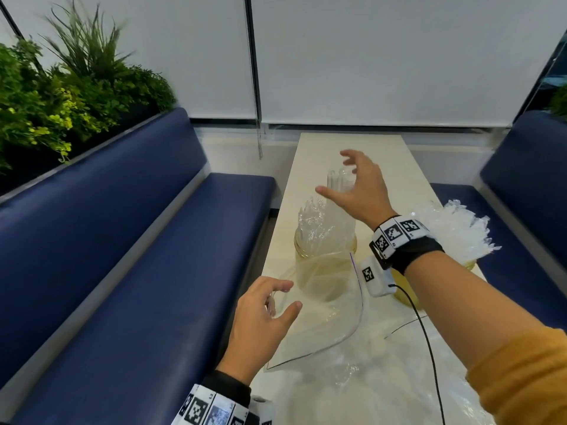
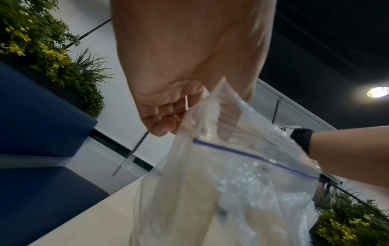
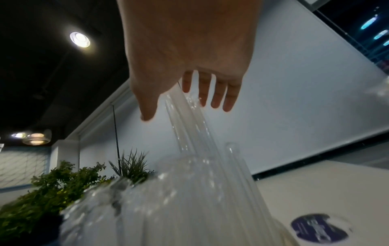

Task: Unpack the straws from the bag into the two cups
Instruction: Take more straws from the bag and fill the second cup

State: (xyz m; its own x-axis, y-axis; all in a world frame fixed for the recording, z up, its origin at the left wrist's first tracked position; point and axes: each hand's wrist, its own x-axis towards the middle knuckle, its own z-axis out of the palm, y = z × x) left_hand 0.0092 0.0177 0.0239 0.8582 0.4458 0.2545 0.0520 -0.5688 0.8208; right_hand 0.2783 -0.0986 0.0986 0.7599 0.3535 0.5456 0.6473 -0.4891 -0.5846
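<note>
Two yellowish clear cups stand on the pale table (image 1: 395,154). The left cup (image 1: 325,250) holds several clear wrapped straws (image 1: 322,216). Just above their tips my right hand (image 1: 334,173) hovers with fingers spread; in the right wrist view those straws (image 3: 189,133) reach up under its open fingers (image 3: 183,111). My right wrist partly hides the right cup (image 1: 405,296), which is full of straws (image 1: 454,231). Beside the table's left edge, my left hand (image 1: 288,297) pinches the rim of the clear zip bag (image 1: 325,326). The left wrist view shows that bag (image 2: 242,174) between thumb and curled fingers (image 2: 193,129).
Blue padded benches (image 1: 138,271) run along both sides of the narrow table. Green plants (image 1: 61,96) sit behind the left bench, and white blinds (image 1: 383,56) close the far end. Crumpled clear plastic (image 1: 399,384) lies near me. A black cable (image 1: 426,338) hangs from my right wrist.
</note>
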